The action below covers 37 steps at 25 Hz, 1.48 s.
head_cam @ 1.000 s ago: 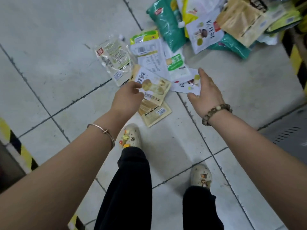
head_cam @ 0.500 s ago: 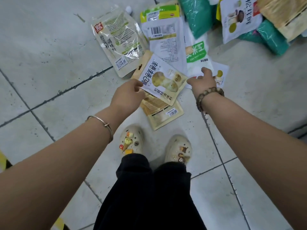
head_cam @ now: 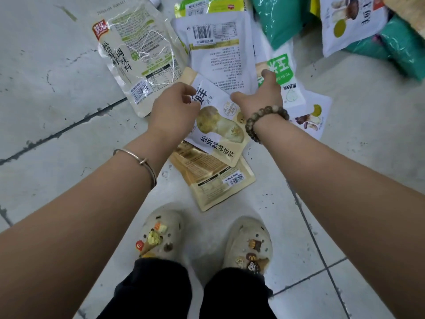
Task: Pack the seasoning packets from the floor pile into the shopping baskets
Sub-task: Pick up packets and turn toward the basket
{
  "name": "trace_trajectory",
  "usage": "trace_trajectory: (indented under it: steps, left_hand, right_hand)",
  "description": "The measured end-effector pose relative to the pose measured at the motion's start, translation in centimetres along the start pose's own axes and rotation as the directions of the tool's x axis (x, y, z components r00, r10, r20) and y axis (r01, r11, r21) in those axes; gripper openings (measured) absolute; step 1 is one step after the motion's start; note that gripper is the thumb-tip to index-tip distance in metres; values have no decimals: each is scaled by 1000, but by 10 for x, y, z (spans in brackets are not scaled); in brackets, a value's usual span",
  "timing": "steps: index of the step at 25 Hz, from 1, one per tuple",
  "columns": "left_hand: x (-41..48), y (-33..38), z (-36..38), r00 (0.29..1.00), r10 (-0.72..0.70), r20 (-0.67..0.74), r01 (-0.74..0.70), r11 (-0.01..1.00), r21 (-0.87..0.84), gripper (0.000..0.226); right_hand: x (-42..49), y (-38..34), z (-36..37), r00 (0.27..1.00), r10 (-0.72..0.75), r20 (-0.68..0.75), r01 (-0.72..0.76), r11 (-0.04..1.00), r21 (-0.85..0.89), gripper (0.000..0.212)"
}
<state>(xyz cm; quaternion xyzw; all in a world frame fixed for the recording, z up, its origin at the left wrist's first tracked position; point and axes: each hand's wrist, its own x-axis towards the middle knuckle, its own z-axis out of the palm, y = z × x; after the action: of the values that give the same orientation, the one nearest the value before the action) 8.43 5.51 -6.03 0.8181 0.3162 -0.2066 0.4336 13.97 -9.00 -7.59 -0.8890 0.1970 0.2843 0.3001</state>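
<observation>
The tiled floor (head_cam: 57, 65) is covered at the top of the view by the pile of seasoning packets (head_cam: 349, 26). In front of it, a clear-fronted packet (head_cam: 138, 49), a white barcode packet (head_cam: 218, 56) and a green-lettered packet (head_cam: 282, 67) are laid overlapping. A mushroom-printed packet (head_cam: 218, 130) is raised, tilted, over a tan packet (head_cam: 211, 180) lying flat near two clogs (head_cam: 161, 231). The left hand (head_cam: 174, 109) is closed in a grip on the mushroom-printed packet's upper left edge. The right hand (head_cam: 262, 97) is placed over the white and green-lettered packets, thumb spread; its grip cannot be determined, the fingers being largely hidden.
</observation>
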Motion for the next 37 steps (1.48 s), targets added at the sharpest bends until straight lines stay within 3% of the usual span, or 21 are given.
trace_trajectory:
  steps: [3,5,7,9,13,15,18,20,22,26,28,30,34,37]
  left_hand:
    - [-4,-12,6,999,38,-32,-39,998,-43,27]
    - [-10,-18,12,997,49,-52,-53,995,-84,27]
    - [-12,-24,18,994,66,-85,-77,987,-139,25]
    - [-20,-34,21,991,69,-111,-90,975,-201,22]
    - [-32,-59,26,986,117,-117,-143,957,-252,23]
    - [-34,-70,24,986,104,-128,-137,948,-288,24]
    - [-38,-83,16,981,44,-186,-114,916,-384,22]
    - [-42,-87,12,981,19,-194,-109,879,-464,23]
    - [-42,-84,7,994,0,-108,-61,825,-561,28]
    - [-35,-71,0,969,65,238,139,652,-746,35]
    - [-24,-66,-2,969,47,244,168,600,-782,32]
    - [-14,-62,-5,969,-15,247,214,551,-806,26]
    - [-3,-69,-10,962,-108,253,270,540,-797,16]
    - [-3,-79,-11,960,-123,252,277,548,-789,13]
  right_hand:
    - [-2,7,13,996,-49,-69,44,996,-74,83]
    - [-13,14,15,982,-158,-99,135,970,-202,91]
    - [-24,24,21,969,-246,-28,221,913,-343,100]
    - [-39,35,37,968,-242,61,246,882,-403,106]
    - [-37,41,52,965,-240,-100,178,890,-420,89]
    - [-30,39,50,977,-201,-73,164,922,-351,65]
    - [-29,43,44,979,-205,-20,205,979,-14,28]
    - [-34,44,39,977,-210,-34,212,947,243,23]
    - [-39,40,39,980,-200,-20,188,877,442,18]
    - [-50,24,50,955,-295,33,246,849,468,12]
    - [-45,10,49,918,-386,89,316,850,420,13]
    - [-26,3,41,907,-421,15,395,862,318,9]
    - [26,-3,14,909,-338,-245,352,936,17,63]
    - [38,-4,16,909,-373,-185,333,919,-212,97]
